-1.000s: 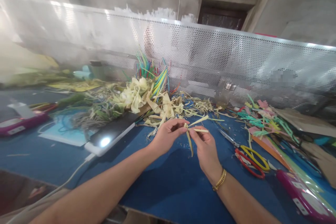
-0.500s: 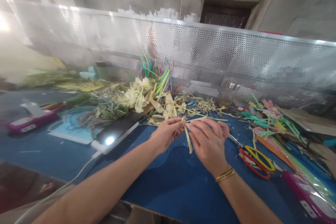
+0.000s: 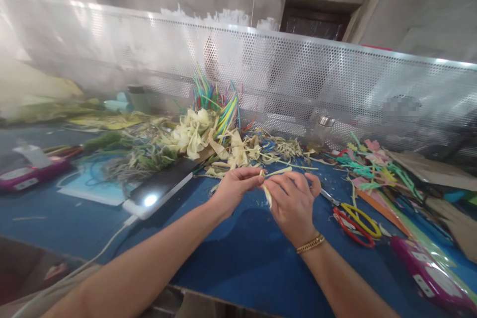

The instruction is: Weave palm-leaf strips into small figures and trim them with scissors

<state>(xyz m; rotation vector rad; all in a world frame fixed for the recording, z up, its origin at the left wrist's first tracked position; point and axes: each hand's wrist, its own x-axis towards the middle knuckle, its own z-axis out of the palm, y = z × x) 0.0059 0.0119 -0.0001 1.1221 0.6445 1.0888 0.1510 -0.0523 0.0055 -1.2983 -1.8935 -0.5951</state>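
Observation:
Both my hands meet above the blue table (image 3: 242,258) and work thin pale yellow leaf strips (image 3: 269,186). My left hand (image 3: 234,189) pinches the strips between thumb and fingertips. My right hand (image 3: 292,201), with a gold bracelet on the wrist, has its fingers curled over the same strips from the right. One strip end points down between the hands, another sticks out toward the upper right.
A heap of pale leaf strips and coloured straws (image 3: 208,134) lies behind the hands. A phone on a cable (image 3: 158,191) lies to the left, red and yellow scissors (image 3: 356,221) to the right. Coloured woven pieces (image 3: 372,164) and a perforated metal screen (image 3: 298,79) stand beyond.
My right hand has turned over and closed its fingers across the strips, where before it pinched them with the palm sideways. The downward strip end looks shorter now.

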